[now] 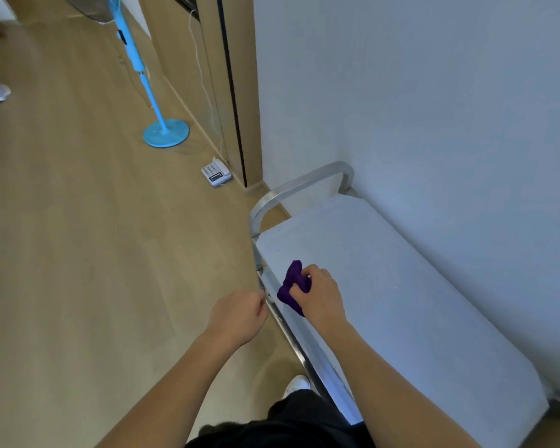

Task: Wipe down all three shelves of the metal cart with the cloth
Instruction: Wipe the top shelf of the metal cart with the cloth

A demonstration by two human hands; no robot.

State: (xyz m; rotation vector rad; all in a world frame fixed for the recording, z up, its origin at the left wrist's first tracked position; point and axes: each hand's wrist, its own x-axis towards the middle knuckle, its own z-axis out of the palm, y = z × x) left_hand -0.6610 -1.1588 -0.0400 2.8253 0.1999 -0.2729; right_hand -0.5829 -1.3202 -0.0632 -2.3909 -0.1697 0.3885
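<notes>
- A blue standing fan (165, 133) and a white telephone (216, 173) sit on the wooden floor, well apart from the cart.
- The left hand (238, 316) hangs just beside the cart's near rail, forearm extended, fingers loosely curled and holding nothing; whether its fingertips touch the rail is hard to tell.
- The purple cloth (292, 281) lies bunched on the top shelf (401, 302), near the shelf's left edge.
- The right hand (320, 295) reaches over the rail, knuckles up, fingers curled round the cloth and gripping it against the shelf.
- The cart's curved handle (304, 182) rises at the far end, beside the wall.
</notes>
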